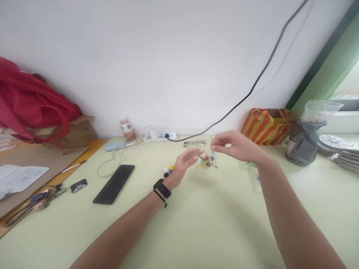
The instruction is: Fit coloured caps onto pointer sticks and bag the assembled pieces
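My right hand [231, 144] pinches a thin blue stick [212, 152] between thumb and fingertips. Just below and left of it is a small cluster of coloured sticks and connector pieces [207, 161], with red, yellow, blue and dark parts; whether the blue stick is joined to it I cannot tell. My left hand [185, 164], wearing a black watch, is at the cluster's left side, its fingers stretched out and the thumb apart from them. Behind the left hand, small round pieces [166, 172] in white, black, yellow and blue lie on the table, partly hidden.
Glasses [195, 143] and a power strip [159, 137] lie along the wall. A black phone-like slab [113, 185], a bottle [127, 129] and keys [46, 198] are leftward. A clear packet [257, 183] lies beside my right forearm; a striped bag [266, 127] stands behind.
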Tool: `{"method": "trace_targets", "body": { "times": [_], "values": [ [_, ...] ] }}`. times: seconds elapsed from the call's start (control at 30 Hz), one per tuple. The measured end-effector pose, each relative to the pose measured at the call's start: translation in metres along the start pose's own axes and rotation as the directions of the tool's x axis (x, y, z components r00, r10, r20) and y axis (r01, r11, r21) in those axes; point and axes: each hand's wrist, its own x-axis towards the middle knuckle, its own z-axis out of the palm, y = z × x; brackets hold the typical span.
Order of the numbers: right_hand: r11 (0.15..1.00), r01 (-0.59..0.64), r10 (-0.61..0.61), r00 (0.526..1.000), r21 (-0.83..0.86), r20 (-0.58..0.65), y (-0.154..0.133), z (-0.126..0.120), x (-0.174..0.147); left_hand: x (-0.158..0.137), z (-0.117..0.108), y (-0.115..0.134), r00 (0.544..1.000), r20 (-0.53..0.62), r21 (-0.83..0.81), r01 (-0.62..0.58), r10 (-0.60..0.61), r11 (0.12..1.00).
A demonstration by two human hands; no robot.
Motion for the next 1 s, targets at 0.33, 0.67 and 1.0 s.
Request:
{"method": "trace_targets", "body": {
  "times": [0.33,0.67,1.0],
  "values": [
    [0.994,0.034,-0.050,0.985,-0.103,-0.166,-0.018,0.021,-0.026,-0.017,-0.001,0.027,0.995,0.057,0.085,-0.081,0.076,0.993],
    [0.942,0.072,-0.009,0.982,0.328,-0.190,-0.019,0.064,-0.057,-0.062,0.010,0.019,0.977,0.064,-0.001,0.202,-0.202,0.979],
    [0.878,0.031,0.075,0.977,0.477,-0.201,0.005,0.104,-0.055,-0.072,0.007,0.001,0.994,0.053,0.305,0.072,-0.092,0.949]
  ]
}}
